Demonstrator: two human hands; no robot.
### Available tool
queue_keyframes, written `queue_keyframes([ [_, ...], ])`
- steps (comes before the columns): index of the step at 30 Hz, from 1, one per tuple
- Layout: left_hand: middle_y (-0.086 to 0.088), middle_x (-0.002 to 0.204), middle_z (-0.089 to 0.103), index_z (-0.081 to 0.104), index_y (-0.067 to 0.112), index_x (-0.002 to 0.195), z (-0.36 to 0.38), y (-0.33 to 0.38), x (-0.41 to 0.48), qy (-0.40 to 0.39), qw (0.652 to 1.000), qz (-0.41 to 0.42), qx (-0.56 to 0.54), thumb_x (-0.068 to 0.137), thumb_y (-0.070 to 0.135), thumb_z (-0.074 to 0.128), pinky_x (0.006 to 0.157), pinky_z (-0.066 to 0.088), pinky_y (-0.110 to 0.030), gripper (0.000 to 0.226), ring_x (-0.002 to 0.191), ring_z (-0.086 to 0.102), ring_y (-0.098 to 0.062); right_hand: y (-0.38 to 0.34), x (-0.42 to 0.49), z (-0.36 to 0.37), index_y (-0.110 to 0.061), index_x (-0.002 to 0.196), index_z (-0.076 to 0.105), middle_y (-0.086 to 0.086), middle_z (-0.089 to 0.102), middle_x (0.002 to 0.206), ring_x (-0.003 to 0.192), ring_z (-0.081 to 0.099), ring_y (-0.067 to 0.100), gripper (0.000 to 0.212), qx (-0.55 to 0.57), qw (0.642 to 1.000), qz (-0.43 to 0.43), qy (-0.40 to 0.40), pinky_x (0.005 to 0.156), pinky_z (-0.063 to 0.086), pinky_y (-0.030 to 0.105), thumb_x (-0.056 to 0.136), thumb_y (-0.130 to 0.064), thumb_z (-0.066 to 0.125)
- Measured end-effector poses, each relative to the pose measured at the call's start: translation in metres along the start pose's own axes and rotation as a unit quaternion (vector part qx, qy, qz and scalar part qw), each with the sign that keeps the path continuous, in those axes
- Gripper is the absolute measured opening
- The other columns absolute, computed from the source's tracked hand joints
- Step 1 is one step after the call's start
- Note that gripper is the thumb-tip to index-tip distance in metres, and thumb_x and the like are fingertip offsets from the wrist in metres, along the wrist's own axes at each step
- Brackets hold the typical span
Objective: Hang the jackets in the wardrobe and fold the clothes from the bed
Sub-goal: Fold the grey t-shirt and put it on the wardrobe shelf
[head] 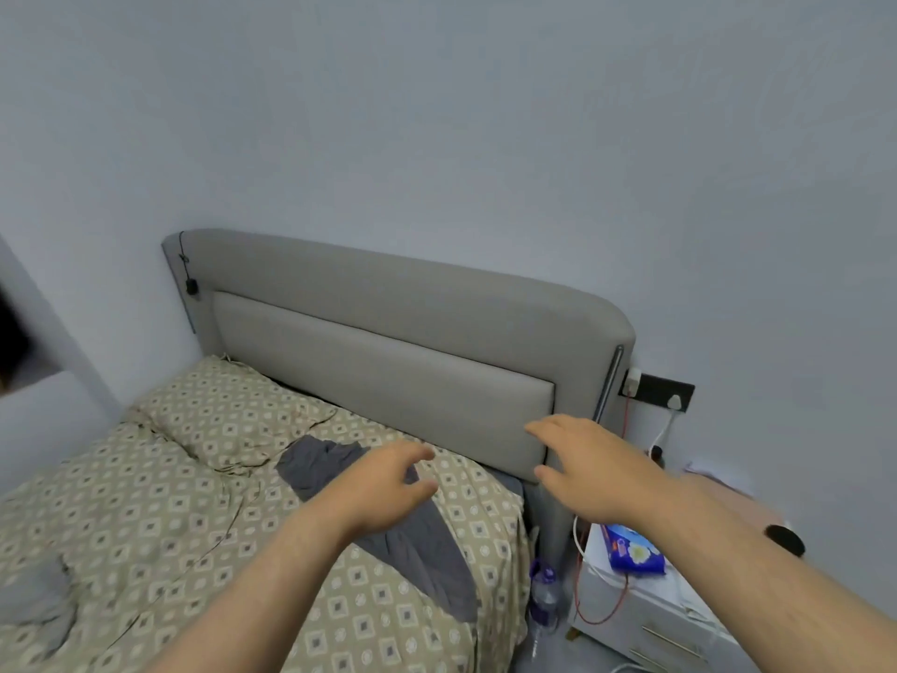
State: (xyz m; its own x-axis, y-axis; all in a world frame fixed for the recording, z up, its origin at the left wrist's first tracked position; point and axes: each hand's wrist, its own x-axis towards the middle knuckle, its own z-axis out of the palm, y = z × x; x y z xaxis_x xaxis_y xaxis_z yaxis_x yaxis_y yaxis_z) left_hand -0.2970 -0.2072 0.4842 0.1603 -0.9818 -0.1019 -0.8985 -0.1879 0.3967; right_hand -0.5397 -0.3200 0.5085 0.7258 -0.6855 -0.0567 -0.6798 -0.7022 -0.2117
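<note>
**Bedroom, head of the bed: both hands out, one grey garment on the sheet**

1. Headboard [388, 342]: grey, padded, against a pale wall. The landmark for all entries below.
2. Bed [145, 527]: runs out from the foot of the headboard, covered in a beige sheet with a diamond pattern.
3. Pillow [228, 415]: same pattern, lying under the headboard's left half.
4. Grey garment [422, 561]: lies crumpled on the sheet below the headboard's right half and trails towards the bed's near edge.
5. Left hand [383, 483]: in front of the headboard's middle, over the upper part of the grey garment. Fingers loosely spread, gripping nothing; contact with the cloth cannot be told.
6. Right hand [582, 468]: before the headboard's lower right corner. Fingers extended and apart, holding nothing.
7. Second grey cloth [34, 595]: on the sheet, well away from the headboard at the far left.
8. White bedside cabinet [645, 619]: just right of the headboard, with a blue packet [631, 551] on top.
9. Plastic bottle [543, 599]: on the floor between the bed and the cabinet.
10. Black socket plate [665, 393]: on the wall beside the headboard's right end, with a red cable [626, 420] hanging from it.
</note>
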Motion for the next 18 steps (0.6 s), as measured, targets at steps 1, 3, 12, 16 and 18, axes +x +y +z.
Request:
queue_keyframes([
  [1,0.004,0.148,0.047,0.048,0.022,0.144,0.012,-0.002,0.013,-0.019,1.000,-0.003,-0.003,0.098,0.039,0.053,0.109,0.034,-0.025,0.049,0.135,0.043,-0.011,0.012,0.007,0.005,-0.023,0.154,0.028,-0.001,0.037,0.154,0.141,0.034,0.019,0.058,0.010,1.000,0.011,-0.012,0.114,0.033,0.034,0.101,-0.037,0.046],
  [3,0.005,0.150,0.044,0.046,0.021,0.145,0.035,-0.007,0.037,-0.049,0.999,-0.007,-0.011,0.099,0.039,0.051,0.110,0.032,-0.025,0.050,0.137,0.040,-0.011,0.034,0.020,0.019,-0.022,0.154,0.030,-0.001,0.036,0.155,0.141,0.035,0.018,0.057,0.030,0.998,0.031,-0.034,0.114,0.032,0.031,0.102,-0.036,0.046],
  [12,0.000,0.152,0.043,0.043,0.018,0.148,0.107,-0.055,0.131,-0.154,0.988,-0.011,-0.005,0.101,0.035,0.050,0.111,0.030,-0.025,0.050,0.139,0.038,-0.016,0.068,0.091,0.108,-0.016,0.146,0.043,0.009,0.048,0.146,0.132,0.047,0.025,0.049,0.140,0.981,0.107,-0.081,0.108,0.038,0.034,0.099,-0.027,0.051],
  [16,-0.003,0.150,0.045,0.045,0.016,0.145,0.152,-0.102,0.186,-0.203,0.979,-0.009,0.018,0.101,0.035,0.049,0.110,0.034,-0.029,0.048,0.137,0.041,-0.020,0.072,0.134,0.176,-0.022,0.149,0.040,0.003,0.047,0.146,0.131,0.048,0.021,0.053,0.218,0.959,0.155,-0.092,0.105,0.038,0.030,0.098,-0.028,0.050],
  [18,-0.004,0.148,0.047,0.047,0.015,0.143,0.188,-0.125,0.207,-0.234,0.972,-0.010,0.021,0.101,0.035,0.049,0.107,0.038,-0.031,0.047,0.134,0.045,-0.022,0.074,0.152,0.218,-0.023,0.150,0.039,0.002,0.045,0.149,0.132,0.048,0.019,0.054,0.251,0.946,0.175,-0.110,0.106,0.037,0.028,0.097,-0.029,0.050],
])
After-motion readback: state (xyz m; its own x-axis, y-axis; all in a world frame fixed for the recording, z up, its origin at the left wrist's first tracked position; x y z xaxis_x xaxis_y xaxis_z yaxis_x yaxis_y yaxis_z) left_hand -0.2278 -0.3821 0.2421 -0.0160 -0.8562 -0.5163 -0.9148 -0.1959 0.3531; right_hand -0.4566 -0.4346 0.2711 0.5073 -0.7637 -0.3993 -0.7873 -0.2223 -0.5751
